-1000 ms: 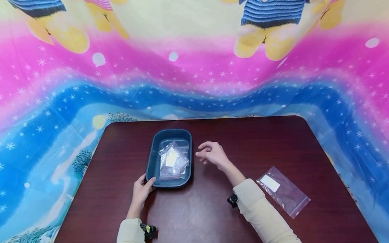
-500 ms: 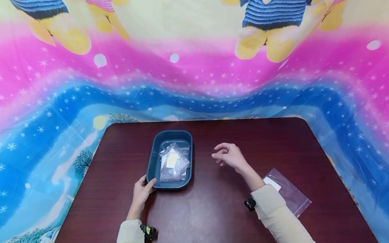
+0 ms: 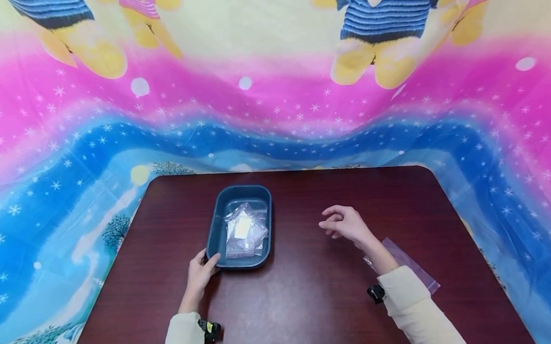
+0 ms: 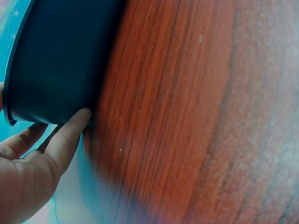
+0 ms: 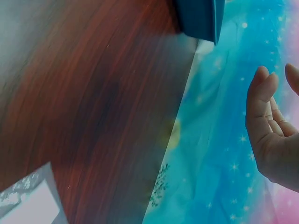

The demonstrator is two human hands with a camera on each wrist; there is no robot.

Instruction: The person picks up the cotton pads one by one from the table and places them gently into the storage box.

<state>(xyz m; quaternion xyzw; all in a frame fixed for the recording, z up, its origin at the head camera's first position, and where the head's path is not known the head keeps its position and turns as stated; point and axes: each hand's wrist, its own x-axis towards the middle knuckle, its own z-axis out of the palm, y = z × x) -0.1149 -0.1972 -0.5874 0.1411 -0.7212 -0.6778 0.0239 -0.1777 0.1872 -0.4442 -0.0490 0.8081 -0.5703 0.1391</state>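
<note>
In the head view, a dark blue plastic bin [image 3: 216,221] sits on the left half of the table. My left hand [image 3: 199,276] grips its near left corner, thumb over the rim and fingers against the outside. Inside the bin lies a loose pile of clear zip bags [image 3: 247,238], a white label on top. My right hand [image 3: 349,226] hovers over the table to the right of the bin, loosely curled around nothing. Another clear zip bag [image 3: 402,256] lies flat at the right, partly hidden under my right forearm; its white label [image 5: 35,207] shows in the right wrist view.
The dark red wooden table [image 3: 292,308] has rounded far corners. A patterned cloth [image 3: 279,107] with pink and blue bands hangs behind it and down both sides. Black wrist cameras [image 3: 209,330] sit at both cream sleeves.
My right hand has moved to the right, away from the bin, and its forearm now covers much of the loose zip bag. My left hand and the bin stay in place.
</note>
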